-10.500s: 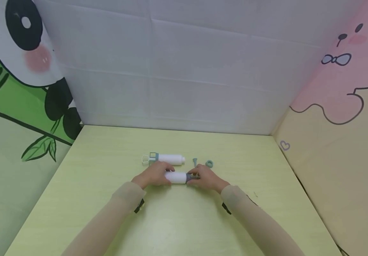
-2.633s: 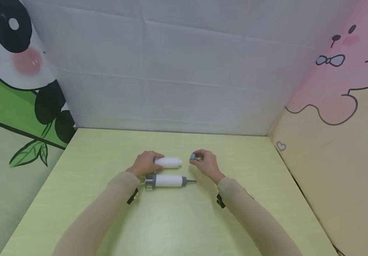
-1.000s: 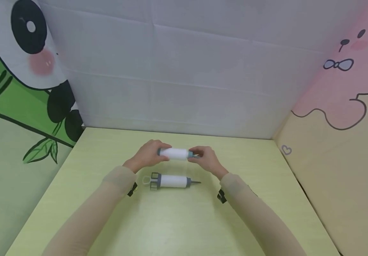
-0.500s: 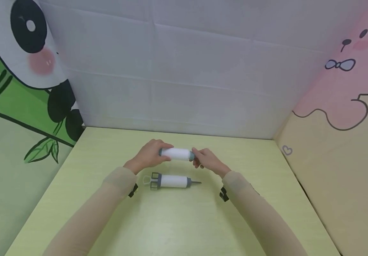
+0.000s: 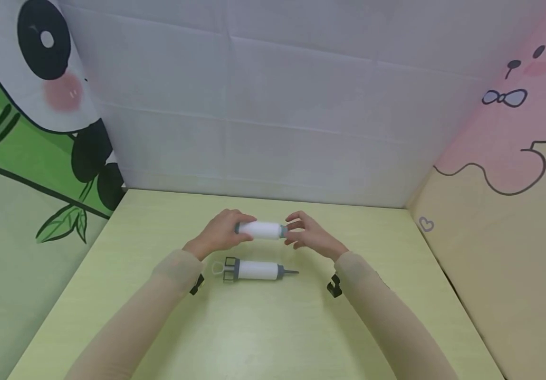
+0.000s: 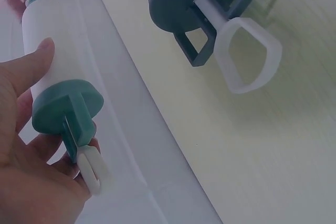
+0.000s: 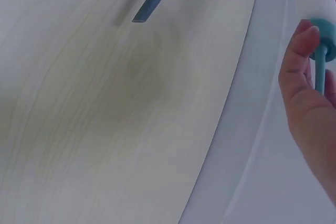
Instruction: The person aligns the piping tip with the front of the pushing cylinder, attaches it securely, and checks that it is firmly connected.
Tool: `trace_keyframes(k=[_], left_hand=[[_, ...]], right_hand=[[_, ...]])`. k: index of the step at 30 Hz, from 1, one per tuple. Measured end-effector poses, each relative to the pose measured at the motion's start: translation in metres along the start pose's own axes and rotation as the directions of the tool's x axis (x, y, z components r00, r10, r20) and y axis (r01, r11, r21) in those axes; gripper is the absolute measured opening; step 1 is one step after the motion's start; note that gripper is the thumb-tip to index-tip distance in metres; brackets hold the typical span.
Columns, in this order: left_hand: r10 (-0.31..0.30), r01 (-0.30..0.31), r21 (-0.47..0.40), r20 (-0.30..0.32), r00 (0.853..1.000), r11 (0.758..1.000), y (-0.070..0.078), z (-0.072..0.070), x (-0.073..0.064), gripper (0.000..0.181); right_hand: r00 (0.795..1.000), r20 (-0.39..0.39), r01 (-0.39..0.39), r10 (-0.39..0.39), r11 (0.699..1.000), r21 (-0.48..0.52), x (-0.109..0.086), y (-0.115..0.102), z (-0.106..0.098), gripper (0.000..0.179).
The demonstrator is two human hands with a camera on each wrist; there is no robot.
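Observation:
My left hand (image 5: 222,230) holds a white syringe (image 5: 259,229) with teal ends up over the table. In the left wrist view my thumb lies along its barrel (image 6: 50,30), behind the teal finger grip (image 6: 68,106) and white pull ring (image 6: 88,169). My right hand (image 5: 313,235) has its fingers spread around the teal cap (image 7: 324,32), thumb tip right at the cap's edge. A thin teal nozzle (image 7: 319,69) sticks out of the cap between thumb and fingers. Nearer to me, a second white syringe (image 5: 257,270) with grey-blue ends lies on the table.
The second syringe's pull ring (image 5: 218,268) points left and its grey-blue nozzle (image 5: 290,272) right. Behind the pale yellow table (image 5: 273,327) stands a white wall (image 5: 273,116). Walls with printed cartoons flank both sides.
Earlier the teal cap and nozzle lay loose while both hands held the grey-blue syringe. Now they sit on the raised teal syringe. Over the last half second my right fingers have spread from the cap.

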State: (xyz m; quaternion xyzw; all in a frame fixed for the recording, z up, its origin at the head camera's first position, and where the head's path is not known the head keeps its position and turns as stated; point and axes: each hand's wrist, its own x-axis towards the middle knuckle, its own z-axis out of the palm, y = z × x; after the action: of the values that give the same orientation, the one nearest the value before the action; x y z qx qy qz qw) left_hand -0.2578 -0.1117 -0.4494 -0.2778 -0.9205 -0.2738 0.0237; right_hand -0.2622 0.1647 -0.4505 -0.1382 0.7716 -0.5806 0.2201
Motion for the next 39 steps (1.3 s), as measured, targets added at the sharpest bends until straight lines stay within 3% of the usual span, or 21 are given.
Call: trace_keyframes(k=[5, 11, 17, 20, 25, 32, 36, 39], left_hand=[[0.003, -0.003, -0.017, -0.01, 1.0, 1.0, 0.001, -0.001, -0.002, 0.046], [-0.014, 0.013, -0.025, -0.025, 1.0, 1.0, 0.003, -0.003, -0.002, 0.046], [-0.028, 0.028, -0.017, -0.006, 1.0, 0.999, 0.006, -0.003, 0.0, 0.046], [-0.028, 0.028, -0.018, 0.0, 1.0, 0.999, 0.007, -0.002, 0.0, 0.046], [-0.032, 0.032, -0.018, -0.003, 0.999, 0.999, 0.003, -0.001, -0.002, 0.046], [-0.06, 0.06, -0.022, -0.001, 0.998, 0.998, 0.002, 0.0, -0.003, 0.046], [-0.065, 0.065, -0.021, 0.003, 0.998, 0.998, 0.003, 0.002, -0.003, 0.046], [-0.066, 0.066, -0.019, -0.003, 0.998, 0.998, 0.004, 0.003, -0.002, 0.046]], right_hand=[[0.998, -0.011, 0.063, -0.064, 0.993, -0.099, 0.003, 0.003, -0.001, 0.035], [0.999, -0.023, 0.038, -0.041, 0.99, -0.134, 0.003, 0.003, 0.0, 0.03], [0.998, -0.061, -0.004, -0.011, 0.971, -0.239, 0.005, 0.006, 0.002, 0.066], [0.996, -0.088, -0.022, 0.001, 0.971, -0.236, 0.005, 0.006, 0.002, 0.075], [0.997, -0.075, 0.024, -0.035, 0.988, -0.152, 0.004, 0.006, -0.004, 0.058], [0.989, -0.009, 0.144, -0.146, 0.984, -0.1, 0.005, 0.009, -0.008, 0.053], [0.984, -0.016, 0.173, -0.176, 0.976, -0.13, 0.006, 0.011, -0.006, 0.038], [0.987, -0.038, 0.145, -0.154, 0.973, -0.179, 0.005, 0.01, -0.005, 0.028]])
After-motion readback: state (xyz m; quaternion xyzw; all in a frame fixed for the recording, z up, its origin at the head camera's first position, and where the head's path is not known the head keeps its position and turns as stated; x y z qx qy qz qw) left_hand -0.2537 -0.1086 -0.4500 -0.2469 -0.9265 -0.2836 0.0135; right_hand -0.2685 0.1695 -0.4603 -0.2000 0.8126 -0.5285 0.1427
